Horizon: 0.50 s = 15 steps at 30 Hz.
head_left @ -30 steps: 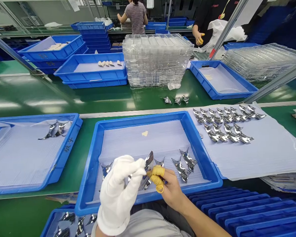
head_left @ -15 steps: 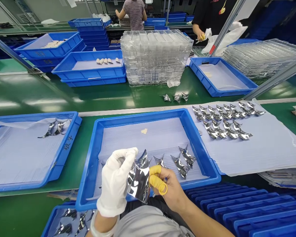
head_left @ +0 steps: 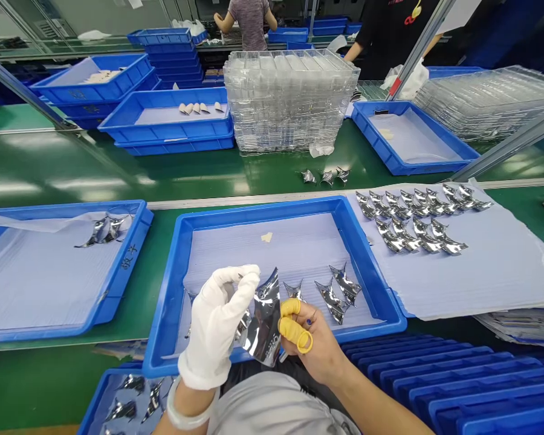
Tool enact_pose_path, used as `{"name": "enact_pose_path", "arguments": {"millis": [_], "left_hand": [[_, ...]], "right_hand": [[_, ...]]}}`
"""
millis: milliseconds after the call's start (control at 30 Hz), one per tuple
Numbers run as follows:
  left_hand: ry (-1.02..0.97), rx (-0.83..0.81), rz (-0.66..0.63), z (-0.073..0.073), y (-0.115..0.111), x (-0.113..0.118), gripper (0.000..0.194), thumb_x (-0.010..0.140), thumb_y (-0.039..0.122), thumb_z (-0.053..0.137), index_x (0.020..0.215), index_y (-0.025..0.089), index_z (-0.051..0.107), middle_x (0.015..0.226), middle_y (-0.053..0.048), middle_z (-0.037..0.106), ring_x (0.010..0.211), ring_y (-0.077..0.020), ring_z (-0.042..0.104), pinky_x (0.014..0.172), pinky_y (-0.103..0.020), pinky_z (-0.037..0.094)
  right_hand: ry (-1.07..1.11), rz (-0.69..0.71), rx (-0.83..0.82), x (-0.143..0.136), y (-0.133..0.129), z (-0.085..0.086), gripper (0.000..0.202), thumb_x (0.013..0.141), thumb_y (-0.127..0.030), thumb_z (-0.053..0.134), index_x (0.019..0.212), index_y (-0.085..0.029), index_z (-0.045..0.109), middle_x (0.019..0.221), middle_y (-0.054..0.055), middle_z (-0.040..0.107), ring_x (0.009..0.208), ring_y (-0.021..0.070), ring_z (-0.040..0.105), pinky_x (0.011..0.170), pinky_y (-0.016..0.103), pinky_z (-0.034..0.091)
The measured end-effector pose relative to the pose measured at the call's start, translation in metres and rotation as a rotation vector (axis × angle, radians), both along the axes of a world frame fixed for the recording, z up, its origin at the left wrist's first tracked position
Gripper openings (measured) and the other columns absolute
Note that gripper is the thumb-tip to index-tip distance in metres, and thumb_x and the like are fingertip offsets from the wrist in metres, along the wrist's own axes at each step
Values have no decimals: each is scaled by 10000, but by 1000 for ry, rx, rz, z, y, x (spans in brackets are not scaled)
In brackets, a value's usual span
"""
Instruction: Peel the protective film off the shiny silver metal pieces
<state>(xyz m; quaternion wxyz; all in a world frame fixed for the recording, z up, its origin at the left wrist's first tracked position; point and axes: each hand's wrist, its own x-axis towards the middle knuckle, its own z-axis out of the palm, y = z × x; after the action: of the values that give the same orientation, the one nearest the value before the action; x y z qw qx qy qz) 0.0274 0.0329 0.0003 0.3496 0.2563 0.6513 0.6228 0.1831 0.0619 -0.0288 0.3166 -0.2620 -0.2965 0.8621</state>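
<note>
A curved, mirror-shiny chrome piece [head_left: 266, 326] with pointed corners is held up between my hands over the near side of a blue tray [head_left: 259, 209]. My left hand [head_left: 215, 326], in a white glove, is closed at the piece's left edge, its thumb and forefinger pinched together. From the right, my right hand [head_left: 310, 338] grips the opposite edge with fingers in yellow finger cots. Part of this grip is hidden behind the piece. On the tray's white liner lie more chrome pieces [head_left: 332, 302], some partly covered by my left hand, and a small cream scrap [head_left: 266, 237].
Rows of chrome pieces [head_left: 428, 234] lie on a white sheet [head_left: 494, 266] at right. A blue tray [head_left: 138, 241] stands left; another [head_left: 95, 399] is below. Stacked blue trays [head_left: 471, 386] fill the lower right. Clear plastic trays [head_left: 290, 103] rise behind. Two people work beyond.
My hands and the chrome piece have shifted slightly right in view, and the piece is turned a little. The person at the back right has moved an arm. The whole view has shifted slightly.
</note>
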Motion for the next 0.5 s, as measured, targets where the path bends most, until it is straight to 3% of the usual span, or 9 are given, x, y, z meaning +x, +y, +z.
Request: {"name": "enact_pose_path", "arguments": {"millis": [133,233,367,500], "left_hand": [[-48,-43,-50,0,0,-1,353,770,461,859,984,204,745,1032,-53,807,817,-164,731,707,-253,557],[-60,-38,-48,0,0,1,366,771,469,855,985,194,742,1008,-60,807,830,-176,735,729,-268,556],[-54,-63,-48,1,2,3,405,772,515,835,973,178,734,997,-81,802,893,-210,742,804,-308,563],[-67,-140,-50,2,6,3,480,752,563,829,991,157,735,958,-87,788,799,-197,718,726,-304,553]], "right_hand": [[5,-30,84,0,-1,5,376,761,-442,906,734,-181,637,542,-108,360,458,35,212,423,188,177],[16,-29,100,1,-1,8,349,780,-418,896,730,-179,647,546,-101,365,475,43,237,439,190,197],[-16,-38,96,0,-1,11,401,747,-498,902,739,-183,653,545,-87,397,501,66,287,451,204,222],[-36,-50,104,-2,-3,12,417,748,-530,890,744,-194,642,540,-89,390,504,77,317,476,212,279]]}}
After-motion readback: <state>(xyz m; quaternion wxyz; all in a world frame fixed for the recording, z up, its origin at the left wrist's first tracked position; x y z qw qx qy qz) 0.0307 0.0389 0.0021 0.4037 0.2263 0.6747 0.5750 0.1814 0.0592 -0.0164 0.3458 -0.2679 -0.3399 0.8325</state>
